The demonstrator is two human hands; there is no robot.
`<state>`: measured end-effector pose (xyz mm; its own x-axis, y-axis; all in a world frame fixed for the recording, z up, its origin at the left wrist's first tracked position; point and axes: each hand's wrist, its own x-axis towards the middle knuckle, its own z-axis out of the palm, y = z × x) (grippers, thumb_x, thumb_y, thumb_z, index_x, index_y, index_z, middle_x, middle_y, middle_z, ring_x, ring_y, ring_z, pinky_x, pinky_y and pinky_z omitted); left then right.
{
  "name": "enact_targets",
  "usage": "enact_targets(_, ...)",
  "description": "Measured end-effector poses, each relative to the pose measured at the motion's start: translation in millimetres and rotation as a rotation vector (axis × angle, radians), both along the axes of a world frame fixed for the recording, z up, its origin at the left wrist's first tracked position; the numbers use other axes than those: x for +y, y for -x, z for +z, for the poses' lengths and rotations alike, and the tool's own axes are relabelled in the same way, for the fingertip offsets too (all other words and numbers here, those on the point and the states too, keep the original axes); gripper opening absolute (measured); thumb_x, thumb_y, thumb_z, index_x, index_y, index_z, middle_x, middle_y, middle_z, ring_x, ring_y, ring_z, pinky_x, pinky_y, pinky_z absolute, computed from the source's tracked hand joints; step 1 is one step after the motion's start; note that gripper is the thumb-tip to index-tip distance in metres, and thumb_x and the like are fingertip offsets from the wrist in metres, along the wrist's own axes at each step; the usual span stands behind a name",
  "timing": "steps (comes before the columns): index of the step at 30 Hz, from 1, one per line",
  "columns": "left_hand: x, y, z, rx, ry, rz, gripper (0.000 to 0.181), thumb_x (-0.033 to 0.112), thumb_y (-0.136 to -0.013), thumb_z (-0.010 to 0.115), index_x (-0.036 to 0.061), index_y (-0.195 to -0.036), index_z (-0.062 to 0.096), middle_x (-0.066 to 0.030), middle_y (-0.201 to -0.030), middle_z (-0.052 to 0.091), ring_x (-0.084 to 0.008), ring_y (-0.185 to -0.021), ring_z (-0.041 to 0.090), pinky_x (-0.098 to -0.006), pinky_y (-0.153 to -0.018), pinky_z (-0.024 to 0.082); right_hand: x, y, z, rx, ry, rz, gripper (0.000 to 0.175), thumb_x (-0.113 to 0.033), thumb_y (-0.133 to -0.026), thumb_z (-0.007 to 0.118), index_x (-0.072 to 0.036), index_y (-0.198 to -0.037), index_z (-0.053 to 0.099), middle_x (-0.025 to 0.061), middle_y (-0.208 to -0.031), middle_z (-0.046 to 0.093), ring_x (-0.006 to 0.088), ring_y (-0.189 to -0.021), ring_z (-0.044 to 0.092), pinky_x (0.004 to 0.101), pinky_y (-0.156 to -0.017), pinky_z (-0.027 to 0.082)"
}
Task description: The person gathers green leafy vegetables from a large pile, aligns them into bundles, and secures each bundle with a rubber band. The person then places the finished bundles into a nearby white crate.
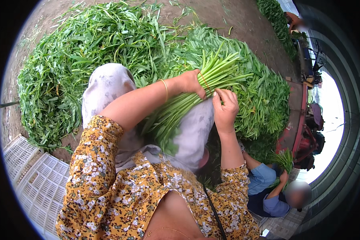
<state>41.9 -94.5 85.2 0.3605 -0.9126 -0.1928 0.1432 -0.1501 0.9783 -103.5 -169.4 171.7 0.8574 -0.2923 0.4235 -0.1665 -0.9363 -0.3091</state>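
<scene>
A bunch of long-stemmed leafy greens [186, 103], apparently water spinach, lies across my right knee with its cut stems pointing up and right. My left hand [193, 82] grips the stems just beside a thin red tie [204, 81] that runs across them. At the lower edge of the bunch, my right hand [226, 109] pinches the end of the tie between thumb and fingers. The leaves hang down between my knees, blurred at their tips. Whether the tie goes fully around the underside is hidden.
Loose greens [108, 39] lie heaped on the ground at left, more neatly laid greens [258, 90] at right. White plastic crates [43, 186] stand at lower left. A co-worker [267, 189] sits at lower right holding greens. Red machinery [303, 141] stands beyond; another person [292, 21] is at upper right.
</scene>
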Motion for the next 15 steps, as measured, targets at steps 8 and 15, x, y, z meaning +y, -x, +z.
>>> enact_targets(8, -4.3, 4.5, -7.9, -0.032, 0.040, 0.016, 0.074, 0.022, -0.046, 0.083, -0.0031, -0.108, 0.052, -0.0135, -0.098, 0.063, -0.0210, -0.090, 0.060, -0.0299, -0.083, 0.047, -3.7, -10.5, -10.1, 0.082, 0.304, 0.042, 0.009, -0.003, -0.068, 0.068, -0.004, -0.077, 0.064, 0.0073, -0.074, 0.060, 0.0270, -0.069, 0.055, 0.0369, -0.063, 0.046)
enact_targets(15, 5.3, 1.0, 10.2, -0.031, -0.044, 0.015, 0.084, 0.017, -0.048, 0.084, -0.0011, -0.119, 0.043, -0.0133, -0.102, 0.063, -0.0216, -0.095, 0.059, -0.0305, -0.086, 0.047, 18.9, 5.1, 6.9, 0.160, -0.723, 0.191, 0.011, -0.005, -0.072, 0.059, 0.001, -0.067, 0.051, 0.0065, -0.076, 0.055, 0.0207, -0.079, 0.048, 0.0295, -0.079, 0.038)
